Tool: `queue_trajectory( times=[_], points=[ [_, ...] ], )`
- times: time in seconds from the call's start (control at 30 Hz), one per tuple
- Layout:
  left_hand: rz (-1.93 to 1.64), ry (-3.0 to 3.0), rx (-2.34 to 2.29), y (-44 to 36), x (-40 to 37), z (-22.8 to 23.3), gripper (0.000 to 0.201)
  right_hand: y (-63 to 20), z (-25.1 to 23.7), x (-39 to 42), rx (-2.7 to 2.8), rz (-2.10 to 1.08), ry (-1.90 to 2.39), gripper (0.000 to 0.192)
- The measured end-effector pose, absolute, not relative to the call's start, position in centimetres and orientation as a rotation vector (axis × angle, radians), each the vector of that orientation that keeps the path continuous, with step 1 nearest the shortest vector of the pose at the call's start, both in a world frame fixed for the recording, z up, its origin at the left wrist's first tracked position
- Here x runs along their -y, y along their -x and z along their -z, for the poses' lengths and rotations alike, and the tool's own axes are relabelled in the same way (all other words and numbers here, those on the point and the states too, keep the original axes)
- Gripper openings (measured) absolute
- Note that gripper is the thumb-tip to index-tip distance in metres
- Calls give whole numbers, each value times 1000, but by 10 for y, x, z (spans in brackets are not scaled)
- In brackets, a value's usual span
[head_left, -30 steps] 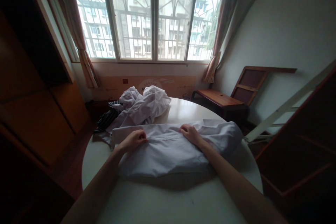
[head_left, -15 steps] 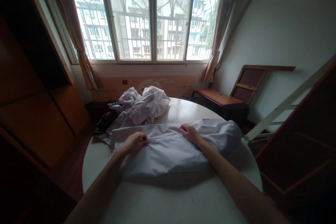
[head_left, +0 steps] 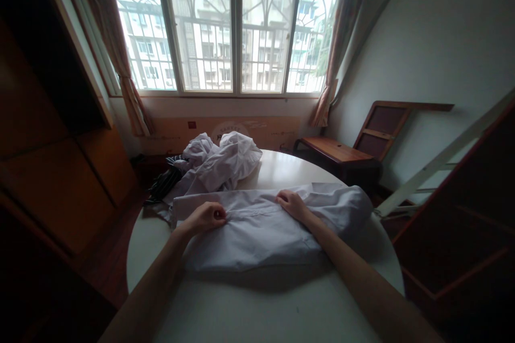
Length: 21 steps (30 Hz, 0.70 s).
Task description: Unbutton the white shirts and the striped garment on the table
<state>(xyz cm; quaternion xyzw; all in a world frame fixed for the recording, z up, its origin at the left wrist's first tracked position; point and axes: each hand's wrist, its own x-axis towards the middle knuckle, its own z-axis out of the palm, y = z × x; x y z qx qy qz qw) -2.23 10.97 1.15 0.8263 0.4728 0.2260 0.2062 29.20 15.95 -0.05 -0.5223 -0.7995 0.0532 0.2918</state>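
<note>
A white shirt [head_left: 261, 230] lies spread across a round white table [head_left: 257, 311]. My left hand [head_left: 205, 216] rests on the shirt's left part with its fingers curled and pinching the fabric near the button strip. On the shirt's upper middle lies my right hand [head_left: 293, 204], its fingers closed on a fold of cloth. Both forearms reach in from the bottom of the view.
A heap of crumpled white clothes [head_left: 219, 163] sits at the table's far side, with a dark striped garment [head_left: 163, 182] hanging off the left edge. A wooden bench [head_left: 336, 151] stands at the right wall, a wardrobe [head_left: 48, 134] to the left, and a barred window [head_left: 225, 27] behind.
Both hands stay on the shirt in nearly the same places. My left hand has closed a little more on the fabric. The camera has shifted slightly.
</note>
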Motion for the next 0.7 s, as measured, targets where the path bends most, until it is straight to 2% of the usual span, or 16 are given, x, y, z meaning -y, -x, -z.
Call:
queue_trajectory(
  times=[0.47,0.7],
  points=[
    [-698,-2414,-1331,14,-107,-16,9,-283,-11,-151,2123,-159,1402,16],
    [-672,-2359,-1324,10,-104,-16,10,-251,-14,-128,2302,-345,1106,17]
  ],
)
